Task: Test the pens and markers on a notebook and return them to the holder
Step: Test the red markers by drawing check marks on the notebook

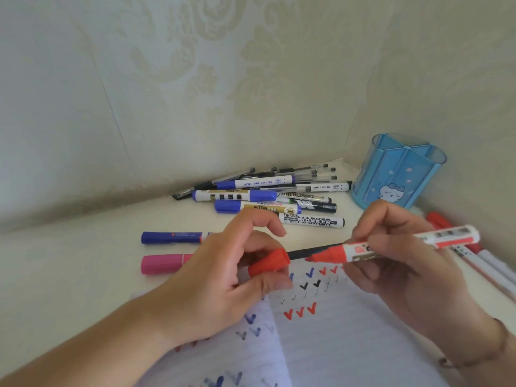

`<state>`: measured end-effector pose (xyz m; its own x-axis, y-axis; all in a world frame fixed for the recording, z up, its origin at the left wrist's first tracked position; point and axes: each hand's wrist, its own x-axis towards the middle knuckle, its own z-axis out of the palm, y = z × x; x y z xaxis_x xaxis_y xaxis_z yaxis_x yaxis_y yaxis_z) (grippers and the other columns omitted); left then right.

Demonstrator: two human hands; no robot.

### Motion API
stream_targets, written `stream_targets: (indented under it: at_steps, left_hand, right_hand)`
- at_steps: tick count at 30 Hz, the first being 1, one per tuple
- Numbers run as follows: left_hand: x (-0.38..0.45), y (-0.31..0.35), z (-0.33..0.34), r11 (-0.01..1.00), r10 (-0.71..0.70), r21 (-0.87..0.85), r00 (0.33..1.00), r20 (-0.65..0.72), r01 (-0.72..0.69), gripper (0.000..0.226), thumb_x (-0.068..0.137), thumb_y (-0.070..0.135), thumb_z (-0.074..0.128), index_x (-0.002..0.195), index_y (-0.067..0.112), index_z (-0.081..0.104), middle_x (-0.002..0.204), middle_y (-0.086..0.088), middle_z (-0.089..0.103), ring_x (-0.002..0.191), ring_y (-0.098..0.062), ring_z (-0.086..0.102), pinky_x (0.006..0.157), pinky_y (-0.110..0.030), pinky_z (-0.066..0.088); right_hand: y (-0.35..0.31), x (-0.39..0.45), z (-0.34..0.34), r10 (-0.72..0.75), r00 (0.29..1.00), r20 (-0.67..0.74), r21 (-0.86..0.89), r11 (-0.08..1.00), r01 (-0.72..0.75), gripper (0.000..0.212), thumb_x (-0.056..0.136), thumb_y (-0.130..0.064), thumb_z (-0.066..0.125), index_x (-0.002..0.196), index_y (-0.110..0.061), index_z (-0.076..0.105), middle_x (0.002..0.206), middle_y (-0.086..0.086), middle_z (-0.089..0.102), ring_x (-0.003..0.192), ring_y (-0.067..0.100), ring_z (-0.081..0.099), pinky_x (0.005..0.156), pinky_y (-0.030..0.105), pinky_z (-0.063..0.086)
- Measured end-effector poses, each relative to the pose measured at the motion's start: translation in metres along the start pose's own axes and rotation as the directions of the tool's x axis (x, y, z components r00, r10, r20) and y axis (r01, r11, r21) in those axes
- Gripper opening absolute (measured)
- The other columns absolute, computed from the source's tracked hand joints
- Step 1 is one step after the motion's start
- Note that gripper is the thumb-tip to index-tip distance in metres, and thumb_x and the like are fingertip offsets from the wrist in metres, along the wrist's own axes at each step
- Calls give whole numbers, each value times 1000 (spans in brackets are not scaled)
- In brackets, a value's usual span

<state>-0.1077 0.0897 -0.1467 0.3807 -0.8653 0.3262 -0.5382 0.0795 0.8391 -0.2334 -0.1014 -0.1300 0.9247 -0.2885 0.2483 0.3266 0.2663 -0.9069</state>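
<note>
Your right hand pinches the uncapped red marker above the notebook, tip pointing left. Your left hand clamps its red cap just beside the tip. The blue holder stands far right on the tabletop.

Uncapped red marker held level above open notebook with red, blue and black ticks, its red cap just off the tip; loose pens and markers piled beside empty blue holder.
</note>
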Motion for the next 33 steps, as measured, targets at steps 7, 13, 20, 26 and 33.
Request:
stream_targets:
  at_steps: [7,13,20,26,33]
  left_hand:
    - [-2,5,0,1000,19,7,999,40,-20,36,83,42,65,109,45,40,94,13,70,88,-14,67,80,-34,55]
    - [-4,4,1,989,108,85,987,118,-118,33,95,36,52,121,42,33,90,12,65,73,-20,59,66,-41,49]
    - [-5,7,4,980,168,91,983,72,-174,24,97,23,43,115,34,31,82,12,62,61,-2,46,60,-13,37]
    - [-5,11,4,981,192,8,975,115,-194,15,100,12,40,112,19,38,89,12,68,79,-4,61,71,-12,40]
    - [-3,6,4,977,183,93,980,79,-190,24,97,32,53,114,36,37,87,10,68,70,-21,60,61,-34,50]
  right_hand:
    - [3,-4,7,33,998,44,-190,981,-24,34,62,-37,85,71,-9,67,49,13,58,43,24,51,42,19,35]
    - [4,-8,18,94,994,56,-360,931,-68,33,64,-36,85,80,-9,73,63,20,69,43,27,61,42,18,38]
    - [7,-9,30,14,999,49,-343,940,3,23,68,-31,80,78,-12,73,66,18,71,48,30,67,43,22,46]
    - [10,-10,35,-11,998,61,-427,904,36,35,67,-44,80,76,-12,69,64,18,71,50,29,67,45,25,48]
    - [-12,-4,-1,49,970,240,-343,939,37,52,78,-52,69,99,-5,72,81,21,70,63,33,61,50,31,42]
